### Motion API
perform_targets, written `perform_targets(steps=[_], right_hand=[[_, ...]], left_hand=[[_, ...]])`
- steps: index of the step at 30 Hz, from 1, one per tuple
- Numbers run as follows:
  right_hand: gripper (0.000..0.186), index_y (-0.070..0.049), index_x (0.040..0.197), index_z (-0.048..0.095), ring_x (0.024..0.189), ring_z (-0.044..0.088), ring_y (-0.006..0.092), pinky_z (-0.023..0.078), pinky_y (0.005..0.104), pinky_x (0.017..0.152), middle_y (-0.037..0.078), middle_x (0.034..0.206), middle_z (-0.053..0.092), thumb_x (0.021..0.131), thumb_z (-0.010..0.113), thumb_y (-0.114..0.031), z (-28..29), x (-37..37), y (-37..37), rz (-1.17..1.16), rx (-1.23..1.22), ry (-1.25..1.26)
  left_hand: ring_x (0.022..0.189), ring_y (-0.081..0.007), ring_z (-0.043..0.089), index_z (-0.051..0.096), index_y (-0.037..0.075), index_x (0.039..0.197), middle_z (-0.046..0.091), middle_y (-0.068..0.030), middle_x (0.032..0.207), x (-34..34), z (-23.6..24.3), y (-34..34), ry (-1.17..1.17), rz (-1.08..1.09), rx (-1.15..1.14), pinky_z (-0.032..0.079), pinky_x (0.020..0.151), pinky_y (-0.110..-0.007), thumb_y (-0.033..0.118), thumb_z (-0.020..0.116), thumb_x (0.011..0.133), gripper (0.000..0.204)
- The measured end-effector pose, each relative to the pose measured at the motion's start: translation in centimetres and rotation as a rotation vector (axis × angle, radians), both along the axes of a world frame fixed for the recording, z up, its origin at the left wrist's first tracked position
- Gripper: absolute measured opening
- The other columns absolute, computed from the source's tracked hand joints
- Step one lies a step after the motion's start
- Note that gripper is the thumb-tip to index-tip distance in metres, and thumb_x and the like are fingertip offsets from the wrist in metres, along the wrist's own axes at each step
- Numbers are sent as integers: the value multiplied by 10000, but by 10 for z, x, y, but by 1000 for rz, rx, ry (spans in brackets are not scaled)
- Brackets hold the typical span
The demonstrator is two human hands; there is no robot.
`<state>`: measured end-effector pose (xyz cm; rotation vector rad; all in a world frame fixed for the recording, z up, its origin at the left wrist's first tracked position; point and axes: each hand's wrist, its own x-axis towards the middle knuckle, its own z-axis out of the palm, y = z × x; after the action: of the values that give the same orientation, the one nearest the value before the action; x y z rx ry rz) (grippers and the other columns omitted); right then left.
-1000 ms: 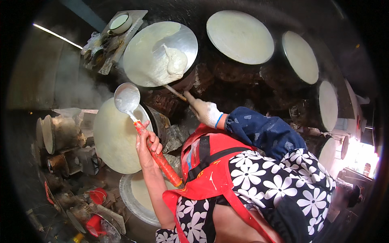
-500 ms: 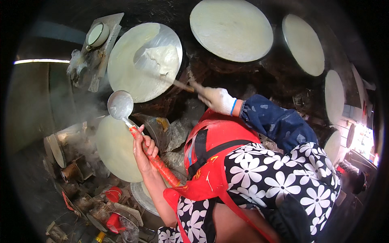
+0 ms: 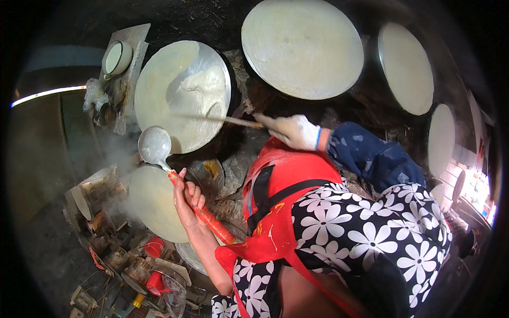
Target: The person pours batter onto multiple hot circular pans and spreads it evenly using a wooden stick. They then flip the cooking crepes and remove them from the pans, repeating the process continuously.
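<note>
My bare left hand [image 3: 190, 205] grips the red-wrapped handle [image 3: 214, 225] of a metal ladle [image 3: 155, 144]. The ladle's bowl, smeared with pale batter, is up beside the near left edge of a round griddle. On that griddle [image 3: 211, 59], a thick mound of white batter [image 3: 205, 85] lies right of centre, with a thin layer around much of the rest and a strip of bare metal at the far right. My right hand [image 3: 297, 131], in a white glove, is closed around a wooden spreader [image 3: 238, 122], its thin blade reaching over the batter.
More batter-covered griddles stand around: a large one [image 3: 302, 50] ahead, one [image 3: 405, 69] to the right, another [image 3: 156, 204] below the ladle. An enamel pot [image 3: 116, 58] sits on a board at the far left. Red containers [image 3: 155, 247] and clutter lie lower left. Steam drifts at left.
My right hand has drawn the spreader nearer across the griddle, and the batter mound has spread toward the near side. The ladle stays in my left hand. The whole view has shifted slightly.
</note>
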<state>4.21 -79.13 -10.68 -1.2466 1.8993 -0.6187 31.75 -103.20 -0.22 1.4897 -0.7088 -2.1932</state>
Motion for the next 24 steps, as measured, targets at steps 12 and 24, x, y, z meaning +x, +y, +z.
perform_targets(steps=[12,24], right_hand=[[586,-130,1649,354,793,698,433,556,518,673,210,908,688,1102,522,-254,-32,-7,-56,-346,-10,238],[660,-65,1659,264,912,755,481,599,557,751,298,1056,725,1029,463,-64,-49,-3,-144,-491,73,325]], left_hand=[[516,-38,383,545,14,1428,487,7,755,-3,-7,5,8,41,27,331,405,-202,269,560,1129,394],[517,-53,411,540,35,1425,481,7,749,-4,-14,-6,106,-77,67,352,417,-216,255,595,1112,387]])
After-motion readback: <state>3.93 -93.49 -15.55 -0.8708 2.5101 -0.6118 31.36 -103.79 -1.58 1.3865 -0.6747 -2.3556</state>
